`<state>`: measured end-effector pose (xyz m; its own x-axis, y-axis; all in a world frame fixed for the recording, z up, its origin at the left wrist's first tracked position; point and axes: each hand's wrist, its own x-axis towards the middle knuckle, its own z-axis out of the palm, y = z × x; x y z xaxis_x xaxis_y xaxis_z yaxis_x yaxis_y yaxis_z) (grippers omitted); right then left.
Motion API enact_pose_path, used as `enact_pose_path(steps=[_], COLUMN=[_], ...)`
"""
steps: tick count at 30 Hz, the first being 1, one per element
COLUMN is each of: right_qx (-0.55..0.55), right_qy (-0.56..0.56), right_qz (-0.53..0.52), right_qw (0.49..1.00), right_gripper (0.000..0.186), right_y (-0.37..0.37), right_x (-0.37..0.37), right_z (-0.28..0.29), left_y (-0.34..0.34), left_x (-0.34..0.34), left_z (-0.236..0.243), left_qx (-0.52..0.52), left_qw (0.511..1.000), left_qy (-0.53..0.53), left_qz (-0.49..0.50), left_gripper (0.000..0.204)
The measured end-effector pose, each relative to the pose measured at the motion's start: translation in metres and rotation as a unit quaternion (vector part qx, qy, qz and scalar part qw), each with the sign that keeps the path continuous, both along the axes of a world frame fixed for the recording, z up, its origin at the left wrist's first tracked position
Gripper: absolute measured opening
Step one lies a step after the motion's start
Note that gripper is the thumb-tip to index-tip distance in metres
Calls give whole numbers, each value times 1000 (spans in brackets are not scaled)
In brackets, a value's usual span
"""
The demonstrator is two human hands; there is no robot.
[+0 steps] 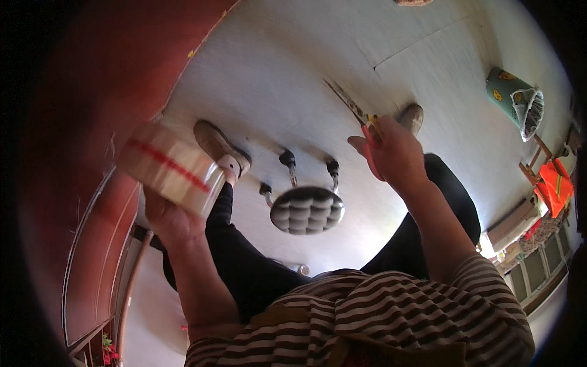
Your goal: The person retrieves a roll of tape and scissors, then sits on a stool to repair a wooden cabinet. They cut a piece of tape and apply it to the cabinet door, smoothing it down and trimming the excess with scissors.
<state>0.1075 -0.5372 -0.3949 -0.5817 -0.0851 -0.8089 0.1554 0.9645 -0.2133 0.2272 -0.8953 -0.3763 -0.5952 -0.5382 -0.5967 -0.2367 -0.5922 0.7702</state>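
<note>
So you've got both hands full here. Your left hand [177,220] has hold of a wide, pale, shiny roll-shaped thing with a red stripe around it [174,164], and it's up off the floor [269,73], just beside the big dark-red panel [73,140]. Can't tell exactly what it is, tbh; it's blurred, and most of your fingers are hidden behind it. Your right hand [397,153] is closed around the red-orange handles of a pair of metal scissors [359,113], blades pointing up and away from you. Can't really tell how far apart the blades are.

As for progress, I'd call it early days: you have the roll and the tool in hand, so the picking-up part is done. The scissors are well apart from the roll, though, and I can't make out any cut or loose end on it, so my guess is that whatever cutting there is hasn't been done yet. The blur could easily be hiding a snip.

Lower down between your feet there's a round, dark, tufted stool with shiny metal legs [307,211], and neither hand is touching it. Off to your right, there's a green bin with a clear plastic liner [502,92].
</note>
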Motion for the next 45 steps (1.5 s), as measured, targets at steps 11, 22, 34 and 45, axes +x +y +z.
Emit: enact_pose_path(steps=[11,22,34,45], right_qx=[-245,-479,-499,-488], right_qy=[502,367,340,311], right_qz=[-90,-158,-17,23], right_qw=[824,781,797,815], right_gripper=[32,40,57,43], right_y=[-26,-43,-69,-19], right_x=[50,135,160,84], right_z=[123,82,141,124], left_y=[-31,13,55,20], left_x=[-17,51,54,10], left_z=[21,73,43,-132], left_qx=[-20,-112,5,-220], left_qw=[897,925,890,867], left_qy=[392,327,330,28], left_qz=[-203,-156,-314,-445], left_gripper=[73,27,42,54])
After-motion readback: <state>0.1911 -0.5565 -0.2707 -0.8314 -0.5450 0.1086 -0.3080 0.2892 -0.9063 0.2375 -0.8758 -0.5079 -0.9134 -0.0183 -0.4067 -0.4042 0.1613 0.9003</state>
